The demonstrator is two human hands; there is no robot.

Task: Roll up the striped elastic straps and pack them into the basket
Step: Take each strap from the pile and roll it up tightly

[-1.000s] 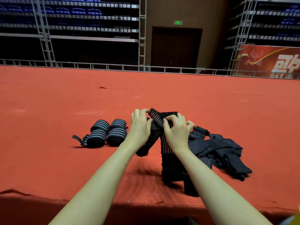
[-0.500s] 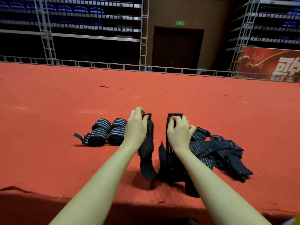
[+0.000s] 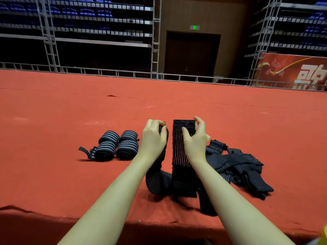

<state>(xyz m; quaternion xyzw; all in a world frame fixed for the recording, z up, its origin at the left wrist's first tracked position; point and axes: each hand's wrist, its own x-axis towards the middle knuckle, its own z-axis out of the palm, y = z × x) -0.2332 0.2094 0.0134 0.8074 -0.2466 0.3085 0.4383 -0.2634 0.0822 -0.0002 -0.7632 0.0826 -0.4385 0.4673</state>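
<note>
A long dark strap (image 3: 182, 161) with thin pale stripes is held up over the red tabletop (image 3: 53, 121), and it bends near the bottom like a letter U. Half a second ago its two ends were held up side by side much the same way, and a second ago the hands were close together at the top of the strap. Now the right end looks flat and wide, with a plain dark patch at its top, and the right thumb has moved onto the front of it. The left hand (image 3: 153, 138) is curled around the left end and grips it, with the back of the hand facing the camera. The right hand (image 3: 194, 140) pinches the top of the right end between thumb and bent fingers. Both bare arms reach forward from the near edge of the tabletop. To the left, two rolled straps (image 3: 115, 145) lie side by side, touching. To the right, a loose pile of straps (image 3: 237, 167) lies just beside the right wrist. Far behind are a metal rail, a dark door and a red banner.
</note>
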